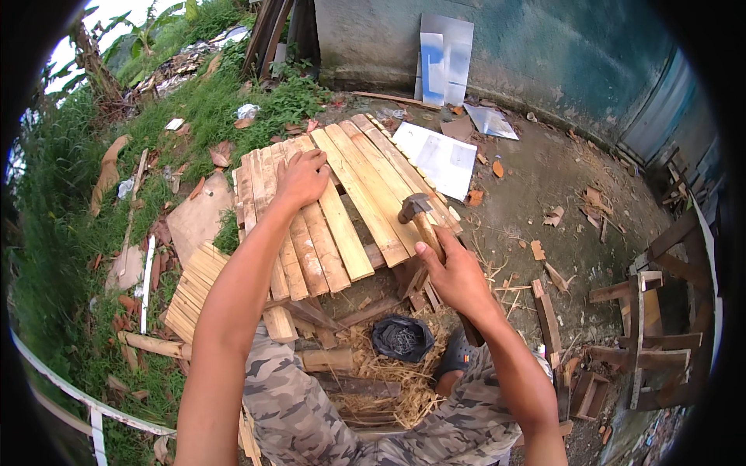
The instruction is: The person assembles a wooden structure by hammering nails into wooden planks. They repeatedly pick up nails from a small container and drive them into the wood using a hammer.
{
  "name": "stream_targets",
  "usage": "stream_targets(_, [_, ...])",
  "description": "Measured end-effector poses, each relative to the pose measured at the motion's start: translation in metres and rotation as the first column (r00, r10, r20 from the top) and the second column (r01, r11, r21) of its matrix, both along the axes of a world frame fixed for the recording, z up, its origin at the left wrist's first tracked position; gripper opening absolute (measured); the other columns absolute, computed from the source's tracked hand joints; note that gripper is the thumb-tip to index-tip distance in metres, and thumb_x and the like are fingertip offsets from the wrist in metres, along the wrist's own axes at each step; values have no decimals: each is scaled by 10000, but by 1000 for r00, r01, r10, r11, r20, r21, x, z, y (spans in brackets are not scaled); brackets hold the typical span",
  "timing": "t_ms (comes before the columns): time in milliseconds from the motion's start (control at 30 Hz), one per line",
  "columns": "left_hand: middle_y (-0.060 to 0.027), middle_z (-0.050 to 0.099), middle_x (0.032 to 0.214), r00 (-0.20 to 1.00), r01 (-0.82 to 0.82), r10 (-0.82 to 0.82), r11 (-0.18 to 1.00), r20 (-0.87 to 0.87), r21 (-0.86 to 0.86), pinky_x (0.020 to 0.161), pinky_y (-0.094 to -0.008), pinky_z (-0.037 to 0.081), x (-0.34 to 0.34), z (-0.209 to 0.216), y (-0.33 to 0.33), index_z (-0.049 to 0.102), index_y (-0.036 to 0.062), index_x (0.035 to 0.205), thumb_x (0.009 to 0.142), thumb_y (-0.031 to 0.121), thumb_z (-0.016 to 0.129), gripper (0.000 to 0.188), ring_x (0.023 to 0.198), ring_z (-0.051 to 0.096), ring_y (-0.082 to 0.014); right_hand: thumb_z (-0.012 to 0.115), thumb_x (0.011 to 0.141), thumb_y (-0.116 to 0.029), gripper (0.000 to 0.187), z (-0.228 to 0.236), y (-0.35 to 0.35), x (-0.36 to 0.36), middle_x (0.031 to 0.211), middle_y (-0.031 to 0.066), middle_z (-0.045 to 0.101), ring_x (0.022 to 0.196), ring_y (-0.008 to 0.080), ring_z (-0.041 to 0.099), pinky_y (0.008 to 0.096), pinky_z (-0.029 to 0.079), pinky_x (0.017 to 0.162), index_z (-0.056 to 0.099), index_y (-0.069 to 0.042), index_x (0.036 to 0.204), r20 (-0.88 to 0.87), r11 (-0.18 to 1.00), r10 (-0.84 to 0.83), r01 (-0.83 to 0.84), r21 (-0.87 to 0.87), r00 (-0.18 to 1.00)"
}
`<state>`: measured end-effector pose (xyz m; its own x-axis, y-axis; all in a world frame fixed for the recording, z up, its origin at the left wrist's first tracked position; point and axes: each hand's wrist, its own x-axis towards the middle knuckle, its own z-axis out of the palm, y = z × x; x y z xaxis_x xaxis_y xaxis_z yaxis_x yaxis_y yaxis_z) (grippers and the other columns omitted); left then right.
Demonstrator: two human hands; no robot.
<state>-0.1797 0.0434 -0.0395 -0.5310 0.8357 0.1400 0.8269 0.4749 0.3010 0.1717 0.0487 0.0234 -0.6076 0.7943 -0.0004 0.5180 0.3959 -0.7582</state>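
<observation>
Pale bamboo slats (373, 190) lie side by side across a wooden frame in front of me, with gaps between some of them. My left hand (301, 182) rests on the far part of the slats, its fingers curled over one loose-looking bamboo slat (342, 237). In my right hand (460, 273) is a hammer (425, 227), gripped by its wooden handle. The dark hammer head hovers over or rests near the right side of the slats; I cannot tell if it touches. Below the near edge, a black plastic bag (378, 346) holds several nails (400, 339).
A stack of bamboo strips (198, 283) lies left of the frame. Wood shavings (416, 388) cover the ground by my feet. Wooden frames (641, 342) and scrap pieces stand at the right. White sheets (439, 159) lie near the back wall (536, 62); grass grows at the left.
</observation>
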Motion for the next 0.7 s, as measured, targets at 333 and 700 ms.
stream_targets(333, [-50,407,1639,998,67,-67,998,-5,-17,1272,-572,151,15,9,0,492,80,1528,1032,310,401,554,1540,310,-314,571,1036,-337,461,39,46,-100,957,322,703,925,452,701,521,524,852,582,55,1278,38,968,122,-127,215,992])
stream_targets(700, [-89,491,1575,997,77,-77,996,3,55,1239,-608,212,15,9,-1,568,53,1456,1008,270,435,516,1505,370,-325,548,1028,-272,377,46,62,-155,925,373,688,912,522,681,568,523,852,607,80,1147,85,939,132,-152,308,988])
